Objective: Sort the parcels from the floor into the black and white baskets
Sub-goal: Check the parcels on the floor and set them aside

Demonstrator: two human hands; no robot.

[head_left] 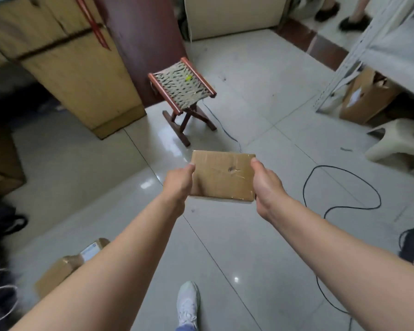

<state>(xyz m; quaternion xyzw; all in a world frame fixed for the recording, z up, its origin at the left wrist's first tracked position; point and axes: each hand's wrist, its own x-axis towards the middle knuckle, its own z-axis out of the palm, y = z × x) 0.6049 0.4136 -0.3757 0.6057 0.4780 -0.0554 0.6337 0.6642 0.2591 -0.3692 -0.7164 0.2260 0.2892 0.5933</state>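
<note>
Both hands hold a flat cardboard parcel [222, 176] in the air above the tiled floor [261, 103]: the left hand [178, 183] grips its left edge and the right hand [267, 185] its right edge. A folding stool [182, 86] stands farther off, and another parcel [65, 266] lies on the floor near left.

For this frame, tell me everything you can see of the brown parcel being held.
The parcel is a flat rectangular brown cardboard box with glossy clear tape across it and a small dark mark near the middle of its top. It is held above the tiled floor, broad face up, roughly level. The left hand grips its left edge, the right hand its right edge, thumbs on top. No label shows.
</note>
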